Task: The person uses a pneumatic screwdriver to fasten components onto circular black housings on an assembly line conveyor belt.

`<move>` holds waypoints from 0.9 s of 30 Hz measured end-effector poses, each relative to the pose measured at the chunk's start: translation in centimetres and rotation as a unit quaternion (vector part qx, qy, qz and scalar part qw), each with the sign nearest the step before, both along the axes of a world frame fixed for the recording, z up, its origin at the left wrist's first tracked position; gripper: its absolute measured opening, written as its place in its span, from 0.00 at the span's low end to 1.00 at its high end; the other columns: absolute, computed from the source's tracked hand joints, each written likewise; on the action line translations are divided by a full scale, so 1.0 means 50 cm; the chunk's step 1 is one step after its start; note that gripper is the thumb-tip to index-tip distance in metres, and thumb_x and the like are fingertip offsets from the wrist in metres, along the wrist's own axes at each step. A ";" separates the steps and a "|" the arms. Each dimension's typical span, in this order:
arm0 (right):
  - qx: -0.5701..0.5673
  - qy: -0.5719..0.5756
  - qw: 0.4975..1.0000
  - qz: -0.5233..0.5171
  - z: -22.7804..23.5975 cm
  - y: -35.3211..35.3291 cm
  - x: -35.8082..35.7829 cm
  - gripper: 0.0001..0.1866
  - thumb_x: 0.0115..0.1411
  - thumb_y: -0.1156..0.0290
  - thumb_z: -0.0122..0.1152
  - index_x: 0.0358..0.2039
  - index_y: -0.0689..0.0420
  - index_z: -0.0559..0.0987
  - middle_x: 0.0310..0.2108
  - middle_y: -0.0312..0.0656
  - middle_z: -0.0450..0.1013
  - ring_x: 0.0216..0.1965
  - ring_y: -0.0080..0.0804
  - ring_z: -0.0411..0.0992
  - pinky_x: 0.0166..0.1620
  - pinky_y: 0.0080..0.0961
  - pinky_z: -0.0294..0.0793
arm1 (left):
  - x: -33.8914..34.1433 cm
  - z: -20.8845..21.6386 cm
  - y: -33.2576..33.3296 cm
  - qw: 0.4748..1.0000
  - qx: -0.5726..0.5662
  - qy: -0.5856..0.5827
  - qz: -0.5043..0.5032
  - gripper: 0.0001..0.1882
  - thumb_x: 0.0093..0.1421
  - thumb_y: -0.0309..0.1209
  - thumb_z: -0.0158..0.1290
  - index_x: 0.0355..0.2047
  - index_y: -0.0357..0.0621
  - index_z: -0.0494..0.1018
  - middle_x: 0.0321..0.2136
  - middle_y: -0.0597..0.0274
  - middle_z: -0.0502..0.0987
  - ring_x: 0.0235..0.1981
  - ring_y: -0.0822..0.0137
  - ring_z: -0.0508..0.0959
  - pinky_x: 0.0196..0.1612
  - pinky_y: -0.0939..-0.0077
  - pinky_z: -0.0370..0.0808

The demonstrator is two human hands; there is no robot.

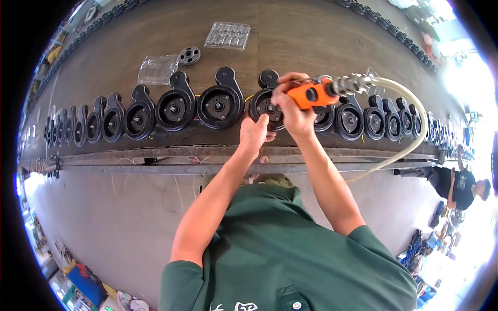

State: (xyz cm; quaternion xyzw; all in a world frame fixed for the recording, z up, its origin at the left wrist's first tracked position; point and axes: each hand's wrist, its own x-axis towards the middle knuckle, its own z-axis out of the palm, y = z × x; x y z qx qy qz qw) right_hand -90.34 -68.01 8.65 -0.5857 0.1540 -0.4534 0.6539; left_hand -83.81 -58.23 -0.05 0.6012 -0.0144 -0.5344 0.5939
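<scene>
My right hand (296, 106) is closed round an orange air tool (314, 95), whose silver fitting joins a pale hose (415, 106). The tool's working end is at the middle of a round black housing (267, 107) with a short arm at its far side; my fingers partly hide the contact. With its thumb on the near rim, my left hand (253, 133) grips that same housing from the front left. Just left stands a similar black housing (220, 106) with a small shaft at its centre.
Matching black housings line the near edge of the workbench (295, 36) on both sides. Farther back lie a clear plastic tray (227, 35), a clear sheet (157, 69) and a dark wheel-shaped part (189, 55). Another person (459, 184) stands at the far right.
</scene>
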 end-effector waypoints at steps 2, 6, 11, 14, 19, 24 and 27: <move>0.021 -0.001 1.000 0.007 -0.017 -0.014 -0.039 0.15 0.56 0.84 0.54 0.45 0.64 0.71 0.28 0.36 0.73 0.28 0.22 0.71 0.35 0.22 0.74 | -0.003 0.010 -0.003 1.000 -0.006 -0.003 -0.003 0.20 0.68 0.34 0.52 0.53 0.31 0.65 0.42 0.47 0.80 0.32 0.55 0.85 0.34 0.61 0.86; 0.046 0.013 0.999 -0.010 -0.048 -0.011 -0.067 0.14 0.58 0.82 0.50 0.46 0.63 0.68 0.26 0.38 0.69 0.27 0.26 0.68 0.36 0.29 0.73 | -0.008 0.022 0.008 1.000 -0.004 0.000 0.012 0.20 0.68 0.34 0.53 0.54 0.35 0.65 0.41 0.48 0.80 0.31 0.55 0.85 0.35 0.62 0.86; 0.058 0.011 0.998 -0.030 -0.060 0.002 -0.075 0.14 0.57 0.83 0.49 0.45 0.63 0.68 0.27 0.39 0.69 0.27 0.27 0.67 0.36 0.31 0.73 | 0.020 0.033 0.011 0.998 -0.043 0.053 -0.015 0.26 0.63 0.29 0.60 0.57 0.42 0.62 0.41 0.51 0.80 0.33 0.57 0.84 0.37 0.63 0.85; 0.064 0.003 0.997 -0.052 -0.055 0.013 -0.067 0.14 0.57 0.83 0.49 0.45 0.62 0.68 0.26 0.39 0.69 0.27 0.27 0.67 0.36 0.31 0.73 | 0.026 0.034 0.001 0.997 -0.025 0.066 -0.019 0.30 0.58 0.27 0.63 0.58 0.44 0.62 0.41 0.53 0.80 0.31 0.59 0.83 0.34 0.65 0.85; 0.053 -0.004 0.995 -0.085 -0.047 0.013 -0.063 0.14 0.57 0.83 0.49 0.45 0.62 0.68 0.26 0.39 0.69 0.26 0.27 0.68 0.36 0.31 0.74 | 0.028 -0.003 -0.020 0.994 0.011 0.106 -0.024 0.37 0.52 0.26 0.65 0.60 0.50 0.60 0.41 0.55 0.79 0.25 0.62 0.82 0.30 0.68 0.84; 0.057 -0.005 0.992 -0.113 -0.053 0.024 -0.055 0.15 0.56 0.83 0.48 0.45 0.63 0.68 0.26 0.39 0.69 0.26 0.27 0.68 0.35 0.31 0.75 | 0.022 0.010 -0.018 0.996 0.012 0.086 -0.006 0.34 0.51 0.26 0.65 0.56 0.49 0.62 0.40 0.55 0.79 0.25 0.63 0.81 0.29 0.69 0.83; 0.043 0.010 0.991 -0.130 -0.049 0.025 -0.052 0.15 0.56 0.82 0.48 0.46 0.63 0.67 0.26 0.39 0.68 0.26 0.27 0.68 0.35 0.31 0.75 | 0.026 0.016 -0.020 0.997 0.020 0.072 -0.021 0.36 0.51 0.26 0.66 0.58 0.49 0.62 0.40 0.55 0.79 0.25 0.63 0.81 0.28 0.70 0.82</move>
